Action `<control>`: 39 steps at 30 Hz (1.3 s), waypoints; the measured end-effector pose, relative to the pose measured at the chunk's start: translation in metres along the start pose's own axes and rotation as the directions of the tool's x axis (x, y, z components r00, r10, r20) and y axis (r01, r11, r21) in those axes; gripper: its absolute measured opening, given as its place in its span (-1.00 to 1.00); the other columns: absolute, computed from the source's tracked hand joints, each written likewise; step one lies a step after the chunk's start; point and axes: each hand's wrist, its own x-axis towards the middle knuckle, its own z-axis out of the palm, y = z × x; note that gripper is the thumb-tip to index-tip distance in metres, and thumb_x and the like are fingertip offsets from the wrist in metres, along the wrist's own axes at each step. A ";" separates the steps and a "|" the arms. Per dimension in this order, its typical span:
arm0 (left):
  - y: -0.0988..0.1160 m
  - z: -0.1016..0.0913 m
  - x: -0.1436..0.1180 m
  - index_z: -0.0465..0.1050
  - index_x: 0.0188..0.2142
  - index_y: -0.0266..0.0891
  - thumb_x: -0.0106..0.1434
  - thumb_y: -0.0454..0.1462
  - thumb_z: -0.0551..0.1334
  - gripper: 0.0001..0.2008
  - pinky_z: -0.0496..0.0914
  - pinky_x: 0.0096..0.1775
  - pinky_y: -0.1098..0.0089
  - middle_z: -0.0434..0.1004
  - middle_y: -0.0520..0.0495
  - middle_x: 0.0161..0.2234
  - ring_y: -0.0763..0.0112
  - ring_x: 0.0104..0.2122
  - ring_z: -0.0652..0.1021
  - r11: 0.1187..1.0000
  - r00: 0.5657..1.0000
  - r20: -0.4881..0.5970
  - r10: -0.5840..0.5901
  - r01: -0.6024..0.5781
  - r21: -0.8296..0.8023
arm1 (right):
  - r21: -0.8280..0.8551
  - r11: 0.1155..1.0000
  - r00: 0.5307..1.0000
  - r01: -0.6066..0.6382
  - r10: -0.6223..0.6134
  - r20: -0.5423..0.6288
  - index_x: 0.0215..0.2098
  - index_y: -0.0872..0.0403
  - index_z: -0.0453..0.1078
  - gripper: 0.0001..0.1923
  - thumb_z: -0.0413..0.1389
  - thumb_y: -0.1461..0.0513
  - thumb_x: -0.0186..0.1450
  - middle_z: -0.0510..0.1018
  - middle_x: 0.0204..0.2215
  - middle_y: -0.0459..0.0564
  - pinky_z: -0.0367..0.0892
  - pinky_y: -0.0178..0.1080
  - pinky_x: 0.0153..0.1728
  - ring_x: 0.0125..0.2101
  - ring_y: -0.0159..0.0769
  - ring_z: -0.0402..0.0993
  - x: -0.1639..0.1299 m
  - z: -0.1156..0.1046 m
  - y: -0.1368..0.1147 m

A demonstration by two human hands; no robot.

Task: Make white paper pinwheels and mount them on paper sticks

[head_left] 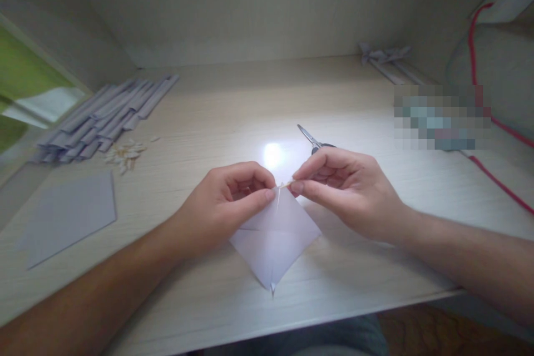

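I read this as the start of a roll: my left hand (227, 197) and my right hand (342, 189) meet at the top corner of the white paper square (273, 239), which lies as a diamond on the surface (342, 105) close to its near edge. Between the two thumbs a thin pale stick (285, 184) shows, lying across that corner. Left grip: thumb and forefinger pressed together on the paper's corner. Right grip: thumb and forefinger clamped on the stick's end, the other fingers curled in. The sheet already carries a crease down its middle, and its lower tip points toward me.

My judgement is that the corner is only just being tucked around the stick, so nothing is wound yet. The next move calls for an even twist from both sides, the paper kept tight on the stick so it doesn't skew.

Behind my right hand lie scissors (311, 139), blades toward the wall. Far left is a bundle of rolled paper tubes (104, 117), with small pale scraps (125, 154) beside it and a flat grey sheet (69, 214) nearer me. A red cord (496, 178) runs along the right
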 end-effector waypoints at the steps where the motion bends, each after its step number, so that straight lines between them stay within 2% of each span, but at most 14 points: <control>1: -0.001 0.000 0.000 0.58 -0.29 -0.23 0.31 -0.16 0.33 -0.83 0.26 -0.44 0.49 0.52 0.02 -0.40 0.46 -0.43 0.45 1.000 1.000 0.002 -0.004 0.004 -0.003 | 0.002 1.000 1.000 0.000 0.000 -0.006 -0.32 0.04 0.56 -0.94 0.34 0.25 0.27 0.68 -0.41 -0.06 0.53 -0.22 -0.30 -0.36 -0.28 0.63 0.000 0.000 0.000; 11: -0.001 -0.001 0.002 0.56 -0.33 -0.22 0.30 -0.18 0.35 -0.85 0.22 -0.47 0.52 0.47 0.06 -0.43 0.51 -0.46 0.40 0.998 1.000 0.001 0.014 -0.014 -0.066 | 0.066 0.998 1.000 -0.008 0.009 -0.019 -0.32 0.02 0.55 -0.85 0.39 0.15 0.26 0.70 -0.39 -0.04 0.58 -0.18 -0.26 -0.33 -0.23 0.68 -0.002 0.002 -0.002; 24: -0.001 0.000 0.001 0.57 -0.29 -0.23 0.32 -0.14 0.36 -0.81 0.23 -0.48 0.54 0.47 0.05 -0.45 0.52 -0.48 0.41 0.993 0.999 0.038 0.003 0.002 -0.116 | 0.026 0.999 1.000 0.023 -0.023 -0.004 -0.32 0.04 0.58 -0.88 0.39 0.19 0.26 0.66 -0.40 -0.07 0.53 -0.25 -0.32 -0.37 -0.30 0.61 -0.003 0.000 -0.001; 34: -0.004 -0.001 0.005 0.64 -0.27 -0.23 0.34 -0.23 0.38 -0.90 0.31 -0.38 0.55 0.55 0.02 -0.38 0.52 -0.39 0.47 0.980 0.987 0.060 0.147 -0.138 -0.142 | 0.096 0.993 0.998 0.065 -0.065 0.001 -0.32 0.06 0.58 -0.89 0.41 0.26 0.23 0.67 -0.40 -0.07 0.54 -0.29 -0.30 -0.37 -0.33 0.63 -0.004 0.000 -0.001; 39: -0.005 -0.002 0.004 0.64 -0.26 -0.21 0.35 -0.25 0.38 -0.92 0.33 -0.35 0.56 0.56 0.03 -0.36 0.53 -0.37 0.48 0.978 0.985 0.071 0.157 -0.145 -0.147 | 0.074 0.993 0.996 0.094 -0.094 0.000 -0.32 0.05 0.59 -0.91 0.39 0.32 0.23 0.67 -0.41 -0.08 0.54 -0.30 -0.30 -0.38 -0.35 0.62 -0.004 0.000 -0.002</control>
